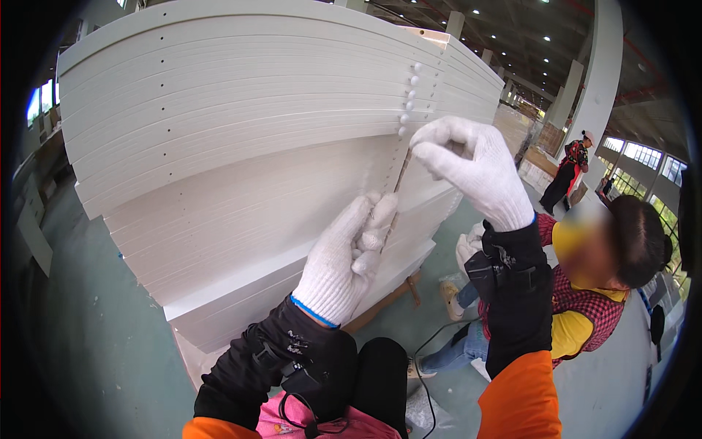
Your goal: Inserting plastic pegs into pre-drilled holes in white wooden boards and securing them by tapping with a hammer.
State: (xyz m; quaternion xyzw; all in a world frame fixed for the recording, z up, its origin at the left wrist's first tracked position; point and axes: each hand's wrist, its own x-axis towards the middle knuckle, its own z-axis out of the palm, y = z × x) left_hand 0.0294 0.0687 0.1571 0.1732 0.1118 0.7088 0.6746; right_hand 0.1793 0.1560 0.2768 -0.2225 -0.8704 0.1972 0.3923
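A tall stack of white panels (pixel 256 88) stands in front of me, with small holes along its edges. Near its right corner a column of small round white caps (pixel 412 95) sticks out from the upper panels. My right hand (pixel 475 164), in a white knit glove, is raised beside the corner just below these caps. Its thumb and fingertips are bent together in a pinch; anything between them is too small to make out. Lower down, my left hand (pixel 336 256), gloved the same way, is held by the corner with its fingers curled in. What it holds, if anything, is hidden.
A co-worker (pixel 596 314) in a checkered vest with yellow sleeves sits close on my right, a white-gloved hand near my right forearm. Farther back another person (pixel 574 168) stands near a white pillar (pixel 596 80). A dark cable (pixel 433 351) runs over the green floor (pixel 95 344).
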